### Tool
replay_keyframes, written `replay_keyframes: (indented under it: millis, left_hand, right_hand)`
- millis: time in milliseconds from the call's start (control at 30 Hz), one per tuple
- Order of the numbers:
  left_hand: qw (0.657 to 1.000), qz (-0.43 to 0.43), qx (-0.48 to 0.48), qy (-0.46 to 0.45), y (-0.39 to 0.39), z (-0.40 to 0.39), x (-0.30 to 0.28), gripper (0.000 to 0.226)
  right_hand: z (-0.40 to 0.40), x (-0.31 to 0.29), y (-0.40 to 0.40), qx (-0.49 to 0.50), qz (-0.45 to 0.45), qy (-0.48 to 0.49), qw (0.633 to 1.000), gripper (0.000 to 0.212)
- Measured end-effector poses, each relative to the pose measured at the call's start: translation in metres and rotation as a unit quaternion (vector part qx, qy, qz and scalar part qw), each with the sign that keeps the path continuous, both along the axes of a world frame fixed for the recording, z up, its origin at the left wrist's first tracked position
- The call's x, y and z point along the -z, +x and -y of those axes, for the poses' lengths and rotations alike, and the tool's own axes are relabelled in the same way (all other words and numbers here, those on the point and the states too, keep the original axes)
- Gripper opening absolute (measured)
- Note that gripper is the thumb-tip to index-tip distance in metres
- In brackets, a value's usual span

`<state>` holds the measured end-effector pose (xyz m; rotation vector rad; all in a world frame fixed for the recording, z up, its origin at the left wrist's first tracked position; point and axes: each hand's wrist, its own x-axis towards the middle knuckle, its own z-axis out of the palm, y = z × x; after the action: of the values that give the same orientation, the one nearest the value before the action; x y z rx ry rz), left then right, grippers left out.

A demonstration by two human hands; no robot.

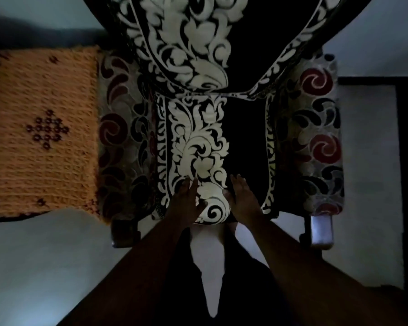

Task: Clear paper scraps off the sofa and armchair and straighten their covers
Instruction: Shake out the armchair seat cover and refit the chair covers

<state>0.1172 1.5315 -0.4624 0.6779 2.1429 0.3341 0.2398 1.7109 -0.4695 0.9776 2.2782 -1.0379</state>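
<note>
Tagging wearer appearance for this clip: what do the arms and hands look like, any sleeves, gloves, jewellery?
Both forearms are bare up to the frame edge, with no sleeves in view. The left hand and right hand are ungloved. No watch, bracelet or ring is discernible, though the picture is too dim to rule out small items.

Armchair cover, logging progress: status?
Left hand and right hand open, flat on armchair cover front edge. No scraps visible. Nothing in the way.

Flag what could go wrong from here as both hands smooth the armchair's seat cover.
Left hand and right hand press flat near the seat cover's front edge; pushing could bunch the cloth or drag it off. The frame is very dim, so paper scraps on the cover's black half could be missed.
</note>
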Motion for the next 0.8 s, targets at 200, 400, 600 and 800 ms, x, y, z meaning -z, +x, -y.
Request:
replay_keyframes:
  millis: [200,400,600,800]
  left_hand:
    - [0.998,0.019,-0.056,0.037,-0.056,-0.025,-0.114,0.088]
    - [0.995,-0.012,-0.043,0.085,-0.108,-0.050,-0.212,0.088]
    - [0.993,-0.071,0.003,0.092,-0.165,-0.083,-0.272,0.083]
    - [0.981,-0.181,0.037,0.051,-0.208,-0.127,-0.291,0.083]
  right_hand:
    - [-0.020,-0.106,-0.057,0.016,-0.038,-0.012,0.999,0.073]
    - [-0.031,-0.199,-0.096,0.038,-0.097,0.010,0.995,0.084]
    - [-0.094,-0.262,-0.133,-0.019,-0.128,0.084,0.988,0.088]
    - [-0.179,-0.285,-0.175,-0.027,-0.145,0.117,0.982,0.084]
